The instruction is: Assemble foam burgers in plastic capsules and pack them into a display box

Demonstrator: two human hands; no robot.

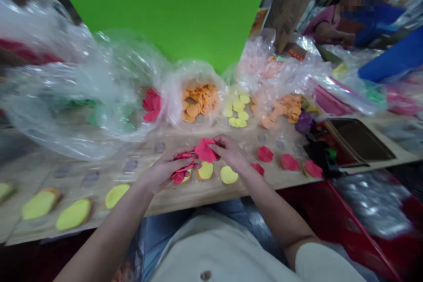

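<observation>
"What are the hands doing?"

"The left hand (pixel 160 172) curls narrowly around crumpled pinkish-red petal cutouts (pixel 181 169). The right fingertips (pixel 213 146) lightly pinch a matching petal (pixel 205 150), which sits near a flat yellow disc (pixel 228 175) on the pale wooden board (pixel 172 200)."

**No legible writing anywhere in view**

No text, brand, number or sign can be read in this view. Two spots carry what may be print, and both are too blurred and small to make out. One is the small orange-and-yellow printed packet (pixel 258 22), upper right of centre, standing behind the clear plastic bags. The other is the small orange-marked label (pixel 296 54), just right of the dark wooden post, toward the upper right of the frame. Neither shows a single letter or digit that can be made out.
</observation>
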